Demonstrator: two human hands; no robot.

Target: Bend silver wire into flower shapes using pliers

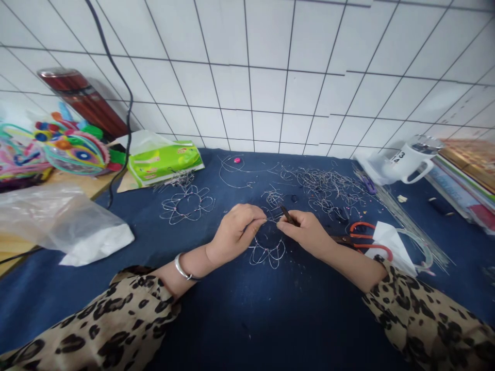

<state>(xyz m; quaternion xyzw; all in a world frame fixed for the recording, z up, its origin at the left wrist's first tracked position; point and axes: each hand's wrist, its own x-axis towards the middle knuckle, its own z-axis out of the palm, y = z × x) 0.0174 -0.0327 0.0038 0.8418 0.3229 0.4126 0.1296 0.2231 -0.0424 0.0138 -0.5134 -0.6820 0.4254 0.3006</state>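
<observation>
Head view: your left hand (pixel 236 230) pinches the looped wire ring (pixel 267 250), your right hand (pixel 306 232) holds a dark tool (pixel 287 213), likely bending it, so next go gently.

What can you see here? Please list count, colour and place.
Wall tiles: many, white, back
Cord: one, black, upper left
Flask: one, reddish, far left
Craft pieces: several, multicoloured, left
Plastic bag: one, clear, left
Tissue pack: one, green, back left
Cloth: one, dark blue, underneath
Small object: one, pink, back centre
Wire flowers: two, silvery, one left, one centre
Loose wires: uncountable, silvery, centre right
Slim object: one, purple, right
Mug: one, white, right
Stack: one, mixed, far right
Straight wires: many, silvery, right
Scissors: one, orange handles, right
Paper: one, white, beside scissors
Loop: one, translucent, right
Hand tool: one, dark, centre
Bracelet: one, silvery, left wrist
Sleeves: two, leopard print, lower corners
Left hand: one, centre, pinching wire
Right hand: one, centre, holding tool
</observation>
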